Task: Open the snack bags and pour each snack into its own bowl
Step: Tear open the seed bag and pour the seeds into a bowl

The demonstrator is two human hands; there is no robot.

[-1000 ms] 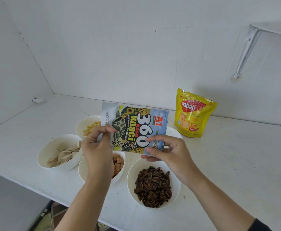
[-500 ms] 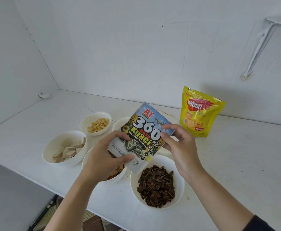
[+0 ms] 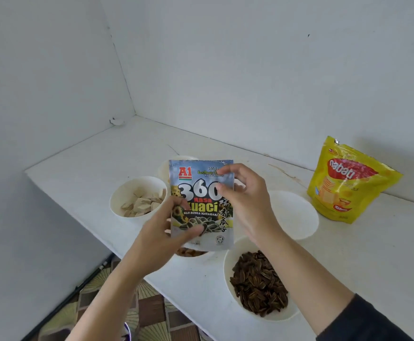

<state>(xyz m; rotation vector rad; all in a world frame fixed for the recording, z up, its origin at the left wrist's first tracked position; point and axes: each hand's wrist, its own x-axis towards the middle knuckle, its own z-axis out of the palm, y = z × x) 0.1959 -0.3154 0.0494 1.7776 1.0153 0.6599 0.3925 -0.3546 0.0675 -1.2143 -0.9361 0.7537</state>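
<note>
Both hands hold a flat blue-and-white foil sunflower-seed bag upright above the bowls, its printed front facing the camera. The left hand pinches the bag's lower left part, thumb laid across the front near the seed picture. The right hand grips the upper right edge, fingers curled over the print.

Just below the right wrist sits a round white bowl of dark striped sunflower seeds, near the front edge of the white surface. Under the bag's bottom edge, a white bowl with brown snack pieces shows only partly. To the left of the bag stands a white bowl of pale wedge-shaped pieces. Behind the bag's top, another white bowl's rim peeks out; its contents are hidden. To the right of the right hand is a white bowl whose inside looks plain white.

Further right, a yellow stand-up snack pouch leans by the back wall. White walls meet in a corner at the surface's far left. Patterned brown flooring appears below the surface's edge.
</note>
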